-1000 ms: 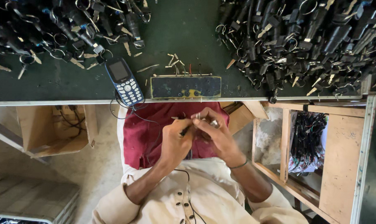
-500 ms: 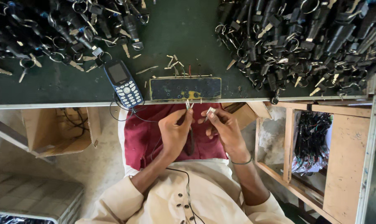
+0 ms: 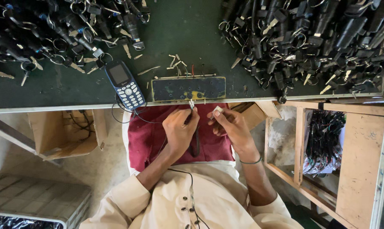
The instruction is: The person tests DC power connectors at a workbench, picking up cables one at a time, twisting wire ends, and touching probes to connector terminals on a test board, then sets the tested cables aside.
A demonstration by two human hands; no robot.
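My left hand (image 3: pixel 179 130) is closed around a thin black tool whose metal tip (image 3: pixel 192 104) points up at the table's front edge, just below a dark perforated block (image 3: pixel 188 88). Beside it, my right hand (image 3: pixel 231 125), with a thin band on its wrist, pinches a small pale piece (image 3: pixel 217 111) between its fingertips. Both hands hover over a maroon cloth (image 3: pixel 151 138) on my lap, a few centimetres apart.
A green table top (image 3: pixel 187 34) carries two heaps of black keys on rings, left (image 3: pixel 52 29) and right (image 3: pixel 315 38), a blue keypad phone (image 3: pixel 125 85) and small metal offcuts (image 3: pixel 175 61). A cardboard box (image 3: pixel 64 133) sits lower left, a wooden rack with black wires (image 3: pixel 325 135) right.
Both hands were pressed together over my lap; they have separated and risen to the table edge, the left bringing the tool tip up beneath the dark block.
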